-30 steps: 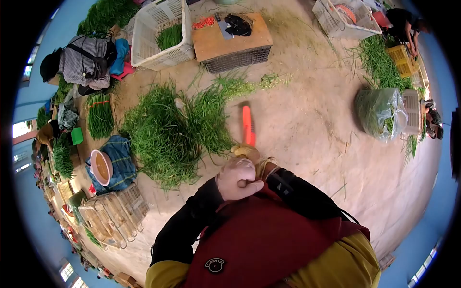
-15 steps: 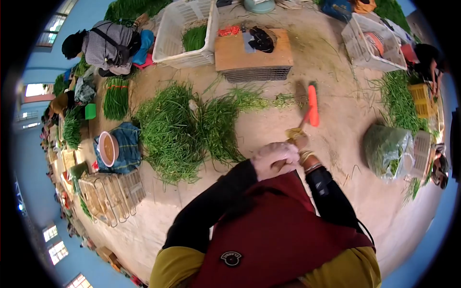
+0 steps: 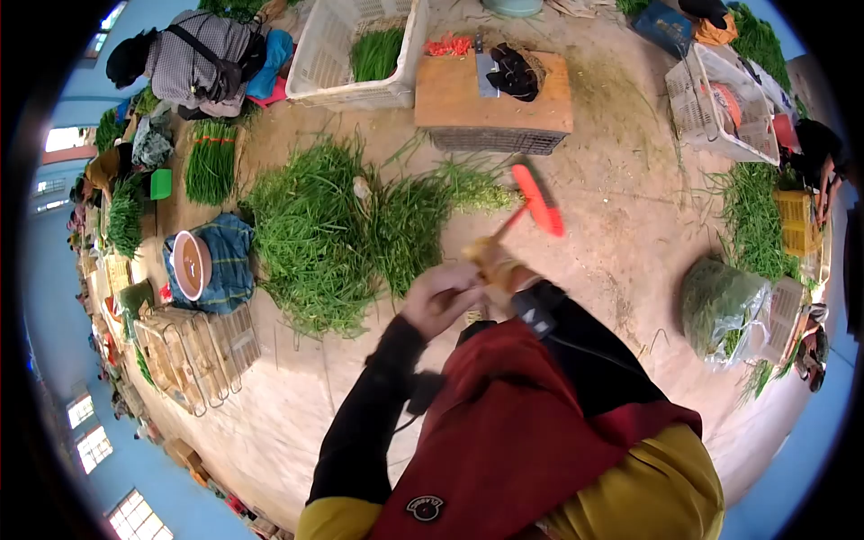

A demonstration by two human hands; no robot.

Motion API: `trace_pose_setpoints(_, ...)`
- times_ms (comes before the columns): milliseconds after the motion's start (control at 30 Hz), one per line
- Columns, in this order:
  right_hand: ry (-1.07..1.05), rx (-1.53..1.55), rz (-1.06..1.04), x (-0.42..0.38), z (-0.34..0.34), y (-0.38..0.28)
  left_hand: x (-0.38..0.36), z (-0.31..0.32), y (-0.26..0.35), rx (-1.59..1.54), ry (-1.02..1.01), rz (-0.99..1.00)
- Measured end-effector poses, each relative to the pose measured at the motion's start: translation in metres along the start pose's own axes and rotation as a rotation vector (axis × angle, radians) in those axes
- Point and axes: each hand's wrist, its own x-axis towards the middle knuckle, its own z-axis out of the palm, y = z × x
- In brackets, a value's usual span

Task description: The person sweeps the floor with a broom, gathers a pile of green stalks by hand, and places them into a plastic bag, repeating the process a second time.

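A broom with a bright orange-red head (image 3: 538,202) touches the floor ahead, at the right end of a strip of green scraps (image 3: 472,186). Its handle runs back toward me, and both my hands are wrapped round it. My left hand (image 3: 439,297) grips the end of the handle close to my body. Farther along, my right hand (image 3: 495,264) holds the handle nearer the head; it looks yellowish and a little blurred. A large heap of long green stalks (image 3: 310,234) lies just left of the broom.
A wooden board on a crate (image 3: 493,103) stands ahead, beside a white crate (image 3: 355,85). At left are a pink basin (image 3: 191,265), a wire rack (image 3: 193,355) and a bending person (image 3: 198,67). A plastic bag (image 3: 720,306) and a yellow crate (image 3: 796,220) are at right.
The broom head has swung left and slightly down, nearer the green scraps, and its angle has turned. Both my hands have moved left with the handle.
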Motion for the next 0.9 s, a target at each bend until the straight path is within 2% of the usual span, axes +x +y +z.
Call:
trace_pose_setpoints(33, 0.026, 0.317, 0.322, -0.006, 0.033, -0.056, -0.011, -0.015, 0.011, -0.011, 0.08, 0.016)
trace_pose_setpoints(67, 0.035, 0.336, 0.491, -0.003, 0.062, -0.088, -0.019, -0.032, 0.027, 0.071, 0.074, -0.032)
trace_pose_setpoints(167, -0.147, 0.421, 0.379, 0.002, 0.119, -0.1, -0.041, -0.075, 0.066, 0.464, 0.007, -0.087)
trace_pose_setpoints(200, -0.207, 0.442, 0.334, 0.003, 0.133, -0.102, -0.04, -0.08, 0.079, 0.457, -0.009, -0.074)
trace_pose_setpoints(267, -0.294, 0.495, 0.252, -0.001, 0.146, -0.106, -0.031, -0.075, 0.104, 0.644, -0.096, -0.04)
trace_pose_setpoints(300, -0.322, 0.512, 0.213, -0.004, 0.15, -0.107, -0.028, -0.068, 0.11, 0.633, -0.1, 0.01)
trace_pose_setpoints(333, -0.326, 0.521, 0.18, -0.007, 0.148, -0.106, -0.031, -0.06, 0.111, 0.612, -0.024, -0.028)
trace_pose_setpoints(367, -0.38, 0.505, 0.121, 0.022, 0.16, -0.069, -0.038, -0.06, 0.107, 0.577, -0.003, -0.078)
trace_pose_setpoints(400, -0.31, 0.443, 0.237, -0.033, 0.132, -0.13, -0.038, -0.057, 0.112, 0.564, 0.018, -0.039)
trace_pose_setpoints(467, -0.194, 0.453, 0.212, -0.055, 0.105, -0.121, -0.044, -0.056, 0.123, 0.428, 0.195, -0.214)
trace_pose_setpoints(500, -0.133, 0.44, 0.196, -0.063, 0.092, -0.117, -0.042, -0.06, 0.13, 0.454, 0.186, -0.182)
trace_pose_setpoints(533, -0.128, 0.53, 0.183, -0.068, 0.067, -0.103, -0.038, -0.056, 0.135, 0.411, 0.225, -0.135)
trace_pose_setpoints(567, -0.133, 0.617, 0.171, -0.071, 0.036, -0.077, -0.033, -0.048, 0.129, 0.222, 0.264, 0.062)
trace_pose_setpoints(633, -0.072, 0.707, 0.159, -0.084, -0.034, -0.007, -0.021, -0.025, 0.132, 0.061, 0.281, 0.149)
trace_pose_setpoints(667, 0.128, 0.142, -0.061, -0.1, -0.073, 0.028, -0.015, -0.01, 0.133, 0.041, 0.236, 0.16)
trace_pose_setpoints(700, 0.277, 0.697, 0.005, -0.121, -0.107, 0.067, -0.01, 0.006, 0.133, 0.02, 0.184, 0.171)
trace_pose_setpoints(733, 0.503, -0.106, -0.293, -0.154, -0.149, 0.099, -0.014, 0.016, 0.126, 0.017, 0.254, 0.072)
trace_pose_setpoints(767, 0.594, 0.35, 0.136, -0.198, -0.186, 0.092, 0.004, 0.063, 0.135, 0.018, 0.195, 0.154)
trace_pose_setpoints(800, 0.705, 0.459, 0.26, -0.24, -0.224, 0.092, 0.015, 0.091, 0.138, 0.008, 0.113, 0.139)
trace_pose_setpoints(833, 0.754, 0.409, 0.289, -0.271, -0.265, 0.122, 0.023, 0.12, 0.14, 0.001, 0.04, 0.125)
trace_pose_setpoints(867, 0.83, 0.365, 0.329, -0.323, -0.305, 0.118, 0.038, 0.153, 0.142, -0.058, -0.094, 0.132)
trace_pose_setpoints(900, 0.875, 0.59, 0.303, -0.337, -0.352, 0.188, 0.052, 0.198, 0.149, 0.119, -0.077, 0.161)
